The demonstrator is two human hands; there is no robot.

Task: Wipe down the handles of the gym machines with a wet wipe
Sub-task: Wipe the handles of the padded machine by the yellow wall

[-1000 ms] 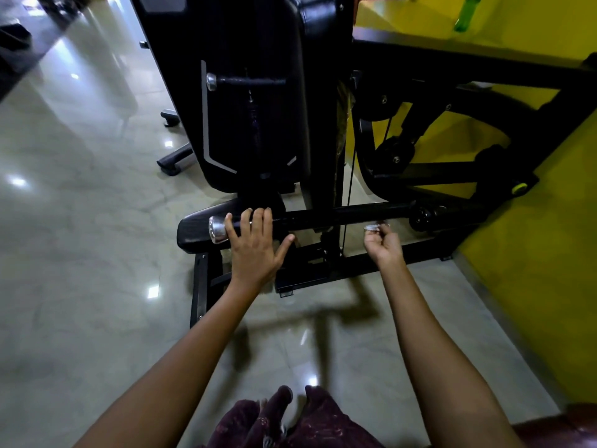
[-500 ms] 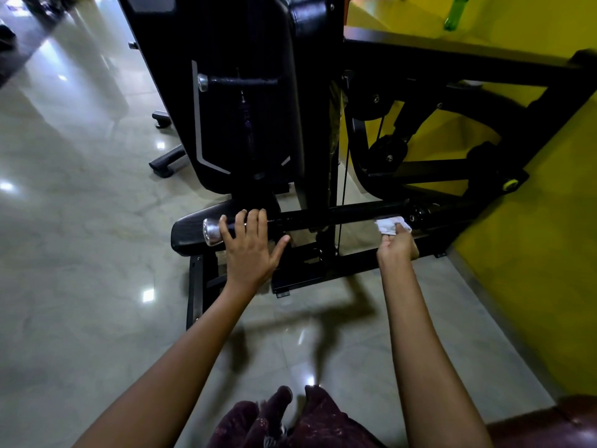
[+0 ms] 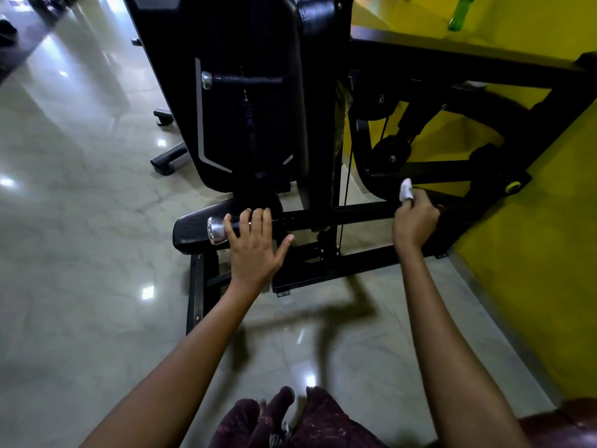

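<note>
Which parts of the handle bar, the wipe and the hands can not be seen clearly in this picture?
Head view only:
- Handle bar: its right end is covered by the right hand.
- Wet wipe: only a white corner shows above the fingers; the rest is inside the grip.
- Left hand: its palm side against the bar is hidden.
- Green bottle: cut off by the top edge.

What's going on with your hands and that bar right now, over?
Left hand rests flat on the bar by its chrome cap. Right hand holds the wet wipe at the bar's right end. Nothing blocking.
</note>
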